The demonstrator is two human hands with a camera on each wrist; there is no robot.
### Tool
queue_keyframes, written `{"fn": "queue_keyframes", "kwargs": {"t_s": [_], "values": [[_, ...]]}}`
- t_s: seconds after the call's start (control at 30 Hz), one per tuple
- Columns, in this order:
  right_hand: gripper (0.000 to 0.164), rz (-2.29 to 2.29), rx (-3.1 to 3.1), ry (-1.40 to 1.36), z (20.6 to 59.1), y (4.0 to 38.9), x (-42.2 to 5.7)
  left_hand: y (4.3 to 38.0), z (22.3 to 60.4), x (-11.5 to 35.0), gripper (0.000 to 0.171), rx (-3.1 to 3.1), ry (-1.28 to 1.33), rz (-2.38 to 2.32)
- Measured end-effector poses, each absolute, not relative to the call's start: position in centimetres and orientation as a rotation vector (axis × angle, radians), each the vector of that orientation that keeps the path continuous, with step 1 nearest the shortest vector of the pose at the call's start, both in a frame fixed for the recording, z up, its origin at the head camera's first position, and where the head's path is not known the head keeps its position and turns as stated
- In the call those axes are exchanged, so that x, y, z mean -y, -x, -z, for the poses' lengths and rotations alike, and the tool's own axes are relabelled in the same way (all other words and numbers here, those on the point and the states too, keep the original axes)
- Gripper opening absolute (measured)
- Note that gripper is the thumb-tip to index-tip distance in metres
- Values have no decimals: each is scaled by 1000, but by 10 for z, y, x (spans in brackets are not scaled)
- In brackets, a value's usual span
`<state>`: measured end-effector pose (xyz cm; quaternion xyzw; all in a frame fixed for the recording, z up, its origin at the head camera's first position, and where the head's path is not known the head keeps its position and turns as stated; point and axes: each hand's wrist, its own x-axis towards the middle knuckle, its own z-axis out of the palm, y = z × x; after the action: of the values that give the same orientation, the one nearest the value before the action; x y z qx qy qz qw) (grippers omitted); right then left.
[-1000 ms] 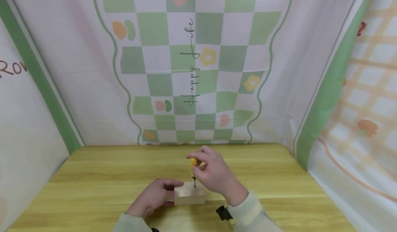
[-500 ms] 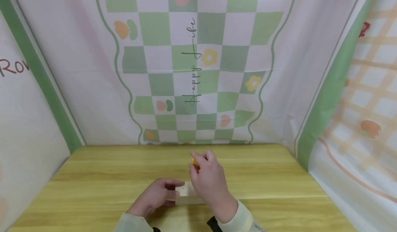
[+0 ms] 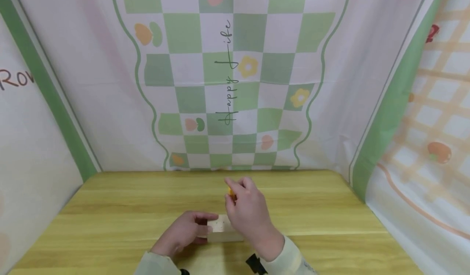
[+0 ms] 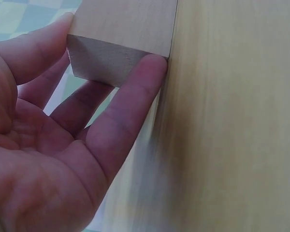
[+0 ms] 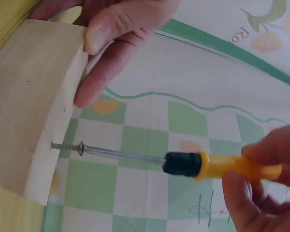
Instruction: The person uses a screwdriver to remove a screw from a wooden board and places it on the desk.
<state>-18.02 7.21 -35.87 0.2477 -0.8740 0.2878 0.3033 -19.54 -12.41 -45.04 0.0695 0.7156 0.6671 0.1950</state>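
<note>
A pale wooden block [image 3: 225, 237] with small holes in its top stands on the table. My left hand [image 3: 185, 231] holds its left end, with thumb and fingers set against opposite sides. In the left wrist view, one fingertip [image 4: 153, 65] presses near the lower corner of the block's end face. My right hand [image 3: 250, 214] grips the yellow handle of a screwdriver [image 5: 220, 166] above the block. The right wrist view shows the screwdriver's tip at the head of a screw [image 5: 67, 147], whose threaded shank stands partly out of the block. In the head view the right hand hides the screw.
The wood-grain table [image 3: 117, 201] extends around the block on all sides. Behind it hangs a green-and-white checked cloth [image 3: 246, 95] with printed lettering. More printed cloth [image 3: 422, 177] closes off the right side.
My right hand has turned about the screwdriver and come lower, now covering the shaft and the block's right part in the head view. The left hand keeps its hold on the block.
</note>
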Motion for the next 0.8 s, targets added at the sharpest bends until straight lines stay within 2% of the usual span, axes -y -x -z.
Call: {"fn": "queue_keyframes", "kwargs": {"t_s": [0.33, 0.8], "values": [[37, -1053, 2409, -1079, 348, 204, -101, 196, 450, 125, 39, -2002, -197, -1864], [40, -1069, 2451, -1415, 341, 222, -117, 195, 451, 125, 39, -2016, -201, -1862]]}}
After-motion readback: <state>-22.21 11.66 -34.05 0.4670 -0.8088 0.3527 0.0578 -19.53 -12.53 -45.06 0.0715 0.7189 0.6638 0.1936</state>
